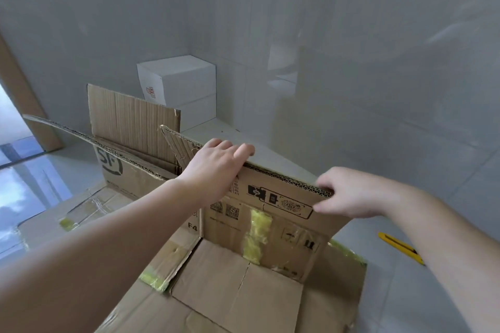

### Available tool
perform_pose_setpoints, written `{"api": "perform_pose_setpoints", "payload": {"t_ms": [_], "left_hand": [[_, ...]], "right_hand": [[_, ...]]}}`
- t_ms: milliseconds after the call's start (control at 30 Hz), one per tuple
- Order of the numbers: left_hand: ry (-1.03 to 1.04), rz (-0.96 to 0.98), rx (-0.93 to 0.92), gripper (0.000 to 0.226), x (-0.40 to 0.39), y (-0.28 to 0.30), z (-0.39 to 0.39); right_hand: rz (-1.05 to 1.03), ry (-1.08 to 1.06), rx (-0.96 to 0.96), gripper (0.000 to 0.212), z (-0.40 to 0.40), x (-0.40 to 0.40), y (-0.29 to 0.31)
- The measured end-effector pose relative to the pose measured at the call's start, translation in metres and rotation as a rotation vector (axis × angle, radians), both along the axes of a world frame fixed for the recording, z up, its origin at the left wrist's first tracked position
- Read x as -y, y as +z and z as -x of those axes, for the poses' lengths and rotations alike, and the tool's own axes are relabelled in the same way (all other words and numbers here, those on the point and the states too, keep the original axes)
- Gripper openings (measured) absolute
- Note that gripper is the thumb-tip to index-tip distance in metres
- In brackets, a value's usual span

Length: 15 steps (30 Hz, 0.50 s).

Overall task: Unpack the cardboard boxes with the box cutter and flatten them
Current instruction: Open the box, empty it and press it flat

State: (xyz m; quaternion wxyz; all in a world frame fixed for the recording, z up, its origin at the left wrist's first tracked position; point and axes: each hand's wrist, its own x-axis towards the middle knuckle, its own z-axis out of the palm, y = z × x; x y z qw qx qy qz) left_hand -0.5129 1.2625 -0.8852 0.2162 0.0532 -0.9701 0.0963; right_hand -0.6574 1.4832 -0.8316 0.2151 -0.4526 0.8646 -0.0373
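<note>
Cardboard box [270,213] stands opened on the pale tiled floor [422,292] right in front of me, one printed panel upright and the other flaps spread low around it. My left hand [216,167] lies over the top edge of this upright panel, with the fingers curled over the far side, so it grips the edge from above. My right hand [351,192] holds the same edge further to the right; the fingers bend around the corrugated rim and the thumb is below, on the printed face. Yellowish tape [257,235] runs down the middle of the panel, and more pieces of it stick at the corners of the low flaps.

Behind, a second brown panel [132,116] stands upright, and one long flap [67,127] reaches out to the left. A box cutter [400,247] with yellow body lies on the floor at my right, apart from the box and partly hidden by my right forearm. A white box [178,81] sits in the corner against the tiled wall [351,35], on top of another white box.
</note>
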Motion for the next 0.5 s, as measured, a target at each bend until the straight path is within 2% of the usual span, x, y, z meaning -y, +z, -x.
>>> {"api": "perform_pose_setpoints", "payload": {"t_ms": [167,267,400,500], "left_hand": [[-0.014,0.02,0.054,0.029,-0.001,0.004,0.003],[-0.05,0.002,0.074,0.031,0.003,0.006,-0.003],[-0.198,0.1,0.068,0.072,0.027,0.023,-0.034],[-0.039,0.131,0.193,0.099,0.06,0.027,-0.07]], "right_hand": [[0.19,0.035,-0.369,0.028,-0.044,0.066,-0.016],[0.202,0.023,-0.502,0.029,-0.048,0.083,-0.023],[0.216,0.05,-0.52,0.034,-0.041,0.082,-0.025],[0.236,0.06,-0.489,0.036,-0.042,0.082,-0.026]]}}
